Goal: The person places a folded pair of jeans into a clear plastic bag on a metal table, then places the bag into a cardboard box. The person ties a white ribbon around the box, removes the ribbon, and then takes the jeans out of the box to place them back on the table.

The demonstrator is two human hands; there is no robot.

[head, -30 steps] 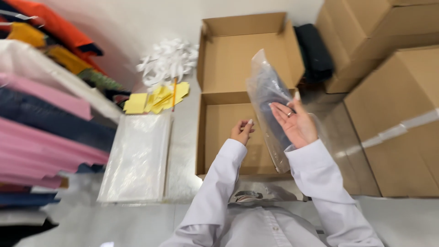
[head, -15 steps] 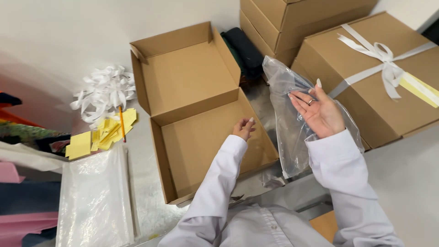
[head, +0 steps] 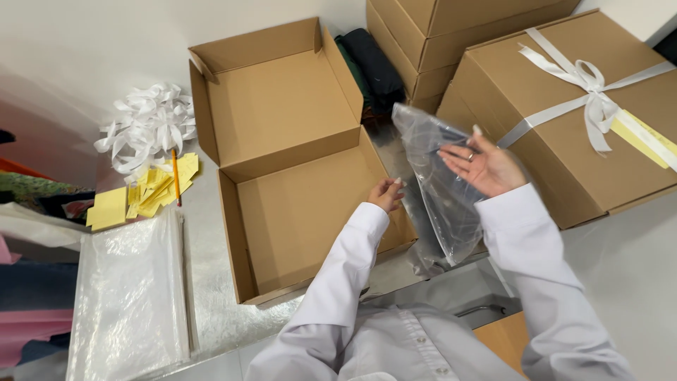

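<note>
While the right hand [head: 486,166] spreads flat, palm up and fingers apart, a clear plastic bag [head: 441,187] drapes over it and hangs down past the right edge of the open cardboard box [head: 296,204]. Left hand [head: 386,194] is curled loosely against that box's right wall, fingers together; whether it grips the bag, I cannot tell. Over by the worktop's left edge sits a stack of clear bags [head: 130,296], with yellow tags [head: 151,192] and white ribbon bows [head: 148,125] behind. Far right, a ribbon-tied box [head: 564,134].
</note>
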